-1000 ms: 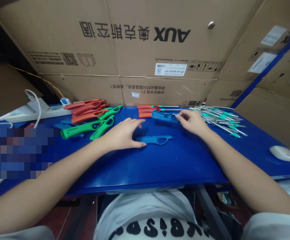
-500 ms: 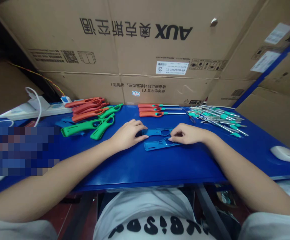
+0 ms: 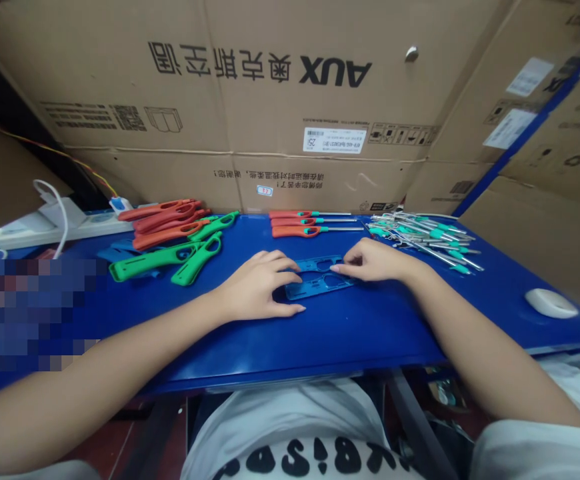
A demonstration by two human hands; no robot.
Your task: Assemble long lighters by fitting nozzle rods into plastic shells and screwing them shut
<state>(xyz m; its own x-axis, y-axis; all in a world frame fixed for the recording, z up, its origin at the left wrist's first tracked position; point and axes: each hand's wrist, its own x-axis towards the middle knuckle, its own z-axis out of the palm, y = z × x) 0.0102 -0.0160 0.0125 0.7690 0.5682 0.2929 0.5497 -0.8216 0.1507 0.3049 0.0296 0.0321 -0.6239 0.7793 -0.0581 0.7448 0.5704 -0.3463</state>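
Two blue handle halves, far one [image 3: 315, 265] and near one [image 3: 315, 287], lie side by side mid-table, between back and front edges, lengthwise to the front edge. Left ends partly hidden by fingers; right end of the far one runs under the other hand. Both look thin, shallow, each with an oval finger loop toward the right; inner detail too small to read. Near half slightly slanted.

Left hand [image 3: 257, 287]: spread wide, thumb well apart from fingers, over the left ends; contact unclear. Right hand [image 3: 377, 260]: thumb and forefinger close together at the loops; cannot tell whether anything is pinched.

Toward the back edge, three red-orange handles [image 3: 295, 231] with metal rods; right of them, a tangled heap of rods [image 3: 440, 231], uncountable. Back left: green handles [image 3: 155, 261], overlapping blue pieces [image 3: 120, 251]. Table's [image 3: 290, 347] left end blurred by pixelation.
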